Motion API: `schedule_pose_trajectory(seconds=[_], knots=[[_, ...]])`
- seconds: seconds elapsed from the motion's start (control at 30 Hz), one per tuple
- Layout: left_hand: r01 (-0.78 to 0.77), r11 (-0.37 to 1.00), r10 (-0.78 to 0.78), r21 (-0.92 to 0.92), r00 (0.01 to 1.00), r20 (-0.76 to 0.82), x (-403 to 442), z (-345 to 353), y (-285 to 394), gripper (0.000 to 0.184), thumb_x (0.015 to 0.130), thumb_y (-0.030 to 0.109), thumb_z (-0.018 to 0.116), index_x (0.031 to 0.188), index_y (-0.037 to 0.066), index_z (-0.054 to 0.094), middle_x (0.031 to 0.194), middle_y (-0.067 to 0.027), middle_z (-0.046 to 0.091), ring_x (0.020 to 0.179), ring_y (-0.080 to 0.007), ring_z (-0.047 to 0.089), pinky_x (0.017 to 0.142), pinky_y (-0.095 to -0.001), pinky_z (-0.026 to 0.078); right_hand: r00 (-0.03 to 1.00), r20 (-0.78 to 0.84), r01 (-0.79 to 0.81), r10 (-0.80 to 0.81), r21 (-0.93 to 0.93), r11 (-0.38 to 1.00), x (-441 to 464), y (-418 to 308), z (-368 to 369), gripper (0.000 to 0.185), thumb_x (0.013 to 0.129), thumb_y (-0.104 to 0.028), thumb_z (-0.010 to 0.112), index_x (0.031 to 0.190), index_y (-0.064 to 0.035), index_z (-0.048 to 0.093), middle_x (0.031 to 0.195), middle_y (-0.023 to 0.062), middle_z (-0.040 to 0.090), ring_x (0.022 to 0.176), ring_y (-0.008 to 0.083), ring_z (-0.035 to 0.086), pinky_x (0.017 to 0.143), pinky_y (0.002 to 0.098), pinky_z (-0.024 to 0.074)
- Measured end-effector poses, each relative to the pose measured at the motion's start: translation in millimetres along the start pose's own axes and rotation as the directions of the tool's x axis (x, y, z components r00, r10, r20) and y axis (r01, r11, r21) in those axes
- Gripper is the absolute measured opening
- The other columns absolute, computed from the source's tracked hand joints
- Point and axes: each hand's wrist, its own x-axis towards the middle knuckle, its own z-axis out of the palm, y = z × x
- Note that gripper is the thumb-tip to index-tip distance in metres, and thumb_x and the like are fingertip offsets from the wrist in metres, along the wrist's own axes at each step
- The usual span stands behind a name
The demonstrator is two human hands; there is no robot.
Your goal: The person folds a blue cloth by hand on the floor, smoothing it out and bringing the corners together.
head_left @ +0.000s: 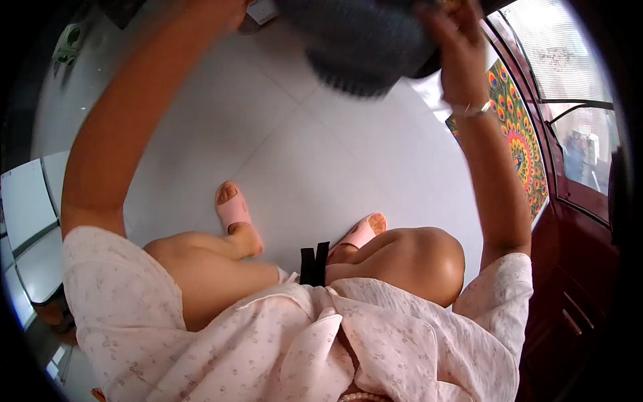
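A dark blue-grey, cloth-like item hangs at the top of the head view, blurred and cut off by the frame. Its lower edge looks ridged or fringed, and its exact kind is unclear. My right hand is closed on the right side of this item, with a bracelet at the wrist. At the top edge, left of the item, only a bit of my left hand shows. Its fingers are out of the frame, so their state and any contact with the item are hidden.
Below are my bent legs and pink slippers on the pale tiled floor. On the right stand a peacock-patterned panel and a dark red cabinet. White panels are at the left, a green object at upper left.
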Motion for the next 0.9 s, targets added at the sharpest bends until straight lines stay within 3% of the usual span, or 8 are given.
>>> schedule_pose_trajectory(seconds=[0.07,0.13,0.37,0.53,0.6,0.77,0.8,0.9], knots=[[-0.08,0.952,0.02,0.296,0.98,0.2,-30,-31,-54,0.065,0.088,0.053,0.064,0.133,0.007,0.05,0.129,-0.0125,0.057,0.115,-0.0303,0.057,0.096,-0.049,0.046,0.988,0.134,-0.082,0.08,0.012,0.997,-50,16,16,0.037,0.08,-0.012,0.074,0.115,-0.0088,0.062,0.087,-0.0014,0.054,0.081,0.0102,0.054,0.073,0.0252,0.0453],[0.358,0.865,-0.389,0.352,0.921,0.02,-84,-15,-53,0.079,0.091,0.048,0.063,0.145,0.0,0.032,0.145,-0.0203,0.04,0.131,-0.0345,0.042,0.104,-0.0477,0.042,0.962,0.182,-0.184,0.204,-0.123,0.975,-93,42,23,0.036,0.078,-0.013,0.073,0.112,-0.0088,0.065,0.08,-0.0015,0.044,0.075,0.0107,0.047,0.07,0.0261,0.0451],[0.711,0.653,-0.73,0.262,0.682,-0.034,-172,-57,-224,0.052,0.093,0.037,0.061,0.132,0.004,0.046,0.133,-0.0165,0.05,0.117,-0.0291,0.054,0.086,-0.0428,0.054,0.824,0.456,-0.088,0.336,-0.484,0.871,-209,112,23,0.025,0.077,-0.014,0.07,0.101,-0.0113,0.063,0.091,0.0121,0.054,0.084,0.0307,0.058,0.07,0.039,0.0496],[0.932,0.245,-0.936,0.265,0.299,-0.186,-226,-59,-277,0.077,0.092,0.031,0.063,0.149,0.009,0.016,0.138,-0.0186,0.046,0.124,-0.0356,0.049,0.08,-0.0473,0.06,0.454,0.873,0.564,0.179,-0.436,0.701,-245,142,25,0.057,0.071,-0.039,0.076,0.124,-0.0266,0.06,0.136,0.004,0.047,0.127,0.0306,0.043,0.108,0.0498,0.033],[0.92,0.3,-0.909,0.253,0.356,-0.218,-235,-47,-298,0.082,0.092,0.031,0.063,0.151,0.012,0.009,0.139,-0.0191,0.045,0.124,-0.0382,0.048,0.079,-0.0498,0.059,0.23,0.947,0.674,0.224,-0.321,0.665,-258,153,33,0.065,0.078,-0.044,0.071,0.138,-0.0427,0.046,0.152,-0.001,0.033,0.136,0.0342,0.035,0.111,0.0585,0.0257],[0.537,0.476,-0.608,0.696,0.773,-0.182,-189,-3,-366,0.062,0.089,0.029,0.065,0.133,-0.006,0.039,0.125,-0.0236,0.056,0.116,-0.0316,0.057,0.088,-0.0423,0.052,0.362,0.929,0.716,0.077,-0.331,0.615,-238,189,31,0.037,0.088,-0.026,0.056,0.123,-0.036,0.061,0.133,-0.0062,0.053,0.127,0.0221,0.046,0.101,0.0486,0.0394],[0.501,0.738,-0.531,0.452,0.845,-0.07,-160,8,-387,0.065,0.089,0.029,0.064,0.136,-0.006,0.036,0.13,-0.0238,0.054,0.12,-0.0346,0.054,0.104,-0.0429,0.041,0.43,0.891,0.681,0.146,-0.426,0.595,-224,192,31,0.036,0.087,-0.026,0.056,0.122,-0.0357,0.062,0.13,-0.0054,0.054,0.125,0.0228,0.047,0.101,0.0492,0.0399],[0.52,0.72,-0.532,0.459,0.839,-0.116,-47,42,-349,0.073,0.087,0.032,0.067,0.144,0.002,0.032,0.138,-0.0227,0.049,0.128,-0.0366,0.048,0.109,-0.0436,0.037,0.738,0.649,0.416,0.184,-0.653,0.633,-168,234,7,0.032,0.078,-0.019,0.066,0.109,-0.0231,0.071,0.119,-0.0005,0.06,0.119,0.0256,0.05,0.097,0.0487,0.0409]])
